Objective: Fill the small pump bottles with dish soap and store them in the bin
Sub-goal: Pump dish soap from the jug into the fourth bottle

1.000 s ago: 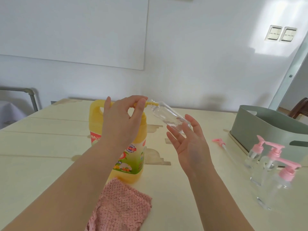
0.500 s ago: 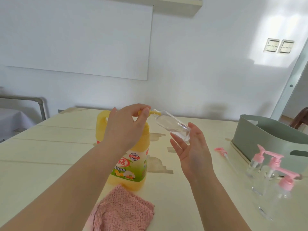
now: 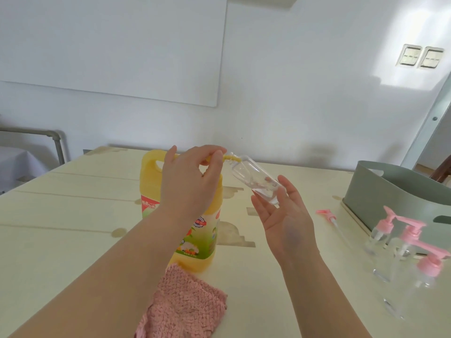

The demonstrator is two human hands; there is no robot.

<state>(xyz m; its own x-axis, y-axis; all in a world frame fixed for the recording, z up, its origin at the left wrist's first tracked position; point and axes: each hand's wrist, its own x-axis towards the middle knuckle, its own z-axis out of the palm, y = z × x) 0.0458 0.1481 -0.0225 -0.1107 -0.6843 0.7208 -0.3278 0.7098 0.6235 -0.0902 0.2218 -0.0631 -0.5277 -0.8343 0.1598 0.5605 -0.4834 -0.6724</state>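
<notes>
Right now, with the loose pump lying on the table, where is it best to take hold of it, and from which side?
Take the pump by its pink head, not the thin clear tube. It lies flat, head at the far end, and the bin stands close on its right, so I would come down from above, slightly from the left.

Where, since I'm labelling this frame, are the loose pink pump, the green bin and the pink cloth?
loose pink pump [image 3: 325, 213]: head view, on its pink nozzle head.
green bin [image 3: 385, 191]: head view, on its near outer wall.
pink cloth [image 3: 185, 306]: head view, on the middle of its fabric.
</notes>
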